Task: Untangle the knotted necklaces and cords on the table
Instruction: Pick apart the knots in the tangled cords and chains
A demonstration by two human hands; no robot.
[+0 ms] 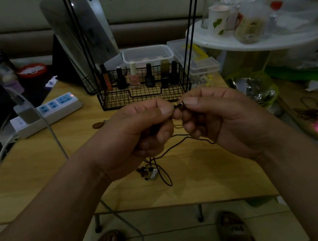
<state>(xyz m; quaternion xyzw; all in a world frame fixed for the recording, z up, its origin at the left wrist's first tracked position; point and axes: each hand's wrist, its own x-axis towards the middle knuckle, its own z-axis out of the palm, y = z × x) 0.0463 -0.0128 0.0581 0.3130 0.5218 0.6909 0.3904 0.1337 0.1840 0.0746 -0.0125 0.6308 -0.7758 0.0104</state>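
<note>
So, view: head camera, looking down at both hands above the tabletop.
Left hand (139, 136): fingers curled, thumb and forefinger pinching one end of the small shiny metal fitting (179, 105).
Right hand (216, 119): fingers curled too, thumb and forefinger pinching the other end of the same fitting; the two thumb tips nearly meet.
Thin black cord (200, 139): hangs out from under both hands and sags between them, close to the light wooden tabletop (38, 181).
Cluster of dark red beads with a silvery piece (148, 172): lies on the tabletop just below the left hand, with a loop of the cord beside it.
Whether the fitting belongs to this cord: cannot tell, the fingers hide the join.
Brown round disc (97, 125): flat on the tabletop, just left of the left hand.
Black wire basket (143, 93): behind the hands, holding upright nail polish bottles (134, 76).
White power strip (48, 112): far left of the tabletop.
</note>
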